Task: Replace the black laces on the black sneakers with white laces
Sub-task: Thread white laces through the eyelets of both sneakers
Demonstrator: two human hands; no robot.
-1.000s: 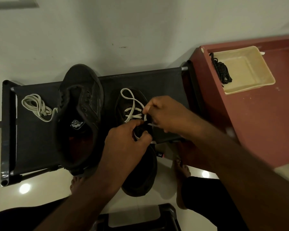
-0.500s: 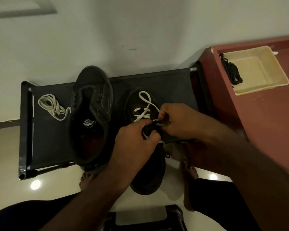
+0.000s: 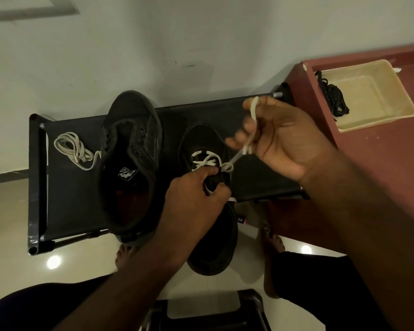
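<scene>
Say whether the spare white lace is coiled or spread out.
Coiled: the spare white lace lies in bunched loops on the black rack.

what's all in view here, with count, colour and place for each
rack: 1, black, against wall
counter: 1, red, right of rack
tray: 1, cream, on counter
old laces: 1 bundle, black, tray's left edge
unlaced sneaker: 1, black, on rack
part-laced sneaker: 1, black, right of it
threaded lace: 1, white, in part-laced sneaker
spare lace: 1, white, rack's left end
feet: 2, bare, on floor
left hand: 1, grips part-laced sneaker
right hand: 1, pinches threaded lace
</scene>
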